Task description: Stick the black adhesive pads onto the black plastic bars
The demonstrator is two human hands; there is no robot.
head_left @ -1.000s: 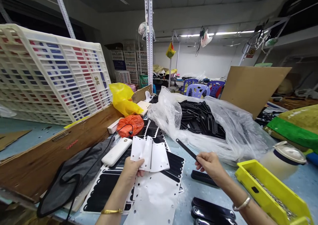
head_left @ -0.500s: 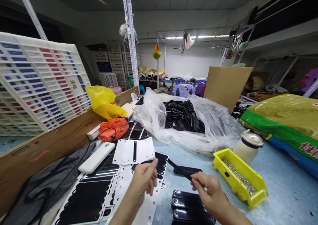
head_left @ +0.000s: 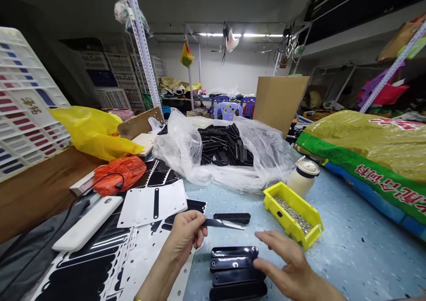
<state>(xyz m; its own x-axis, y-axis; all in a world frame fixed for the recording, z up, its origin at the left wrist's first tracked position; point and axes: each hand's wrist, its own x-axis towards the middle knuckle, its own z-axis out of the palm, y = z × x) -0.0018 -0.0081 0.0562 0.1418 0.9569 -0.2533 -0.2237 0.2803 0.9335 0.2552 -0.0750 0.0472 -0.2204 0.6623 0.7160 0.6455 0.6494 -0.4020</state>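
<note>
My left hand (head_left: 186, 232) pinches one end of a thin glossy black strip (head_left: 222, 223), which points right and catches the light near its far tip. Just behind the strip, a black piece with a textured top (head_left: 229, 217) lies on the table. My right hand (head_left: 288, 263) holds nothing; thumb and fingers are spread. Its thumb overlaps the right end of a row of several glossy black bars (head_left: 235, 263), and whether it touches them I cannot tell. Under and beside my left forearm lie white sheets (head_left: 140, 205) bearing black strip shapes.
A yellow bin (head_left: 293, 214) of small metal parts stands right, before a cream jug (head_left: 302, 177). Behind, a clear plastic bag (head_left: 181, 137) holds many black pieces. Left are a white oblong device (head_left: 88, 223), an orange bag (head_left: 120, 173) and a crate (head_left: 29, 106); a large sack (head_left: 366, 146) lies right.
The black strip has passed from my right hand to my left, which now pinches it. My right hand has opened. The view has turned rightward.
</note>
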